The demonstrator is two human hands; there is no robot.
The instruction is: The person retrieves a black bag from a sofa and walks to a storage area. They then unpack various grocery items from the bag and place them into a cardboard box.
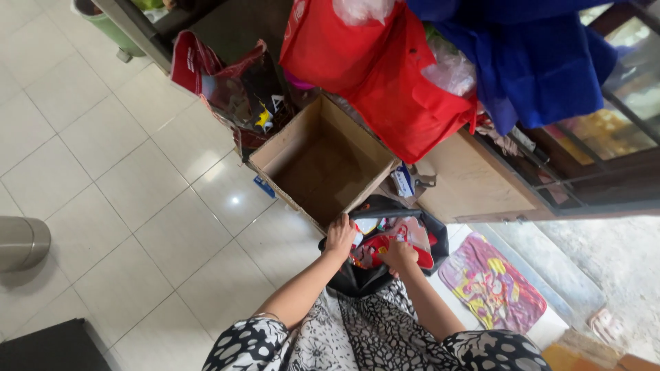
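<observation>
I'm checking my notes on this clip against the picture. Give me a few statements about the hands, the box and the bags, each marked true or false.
1. The cardboard box stands open and looks empty. True.
2. The left hand holds the rim of the black bag. True.
3. The right hand rests on the floor tiles. False: it reaches into the black bag, at the red packets inside.
4. A green bag hangs above the box. False: a red bag hangs there, with a blue one beside it.
5. A colourful mat lies on the floor to the right of the black bag. True.
</observation>
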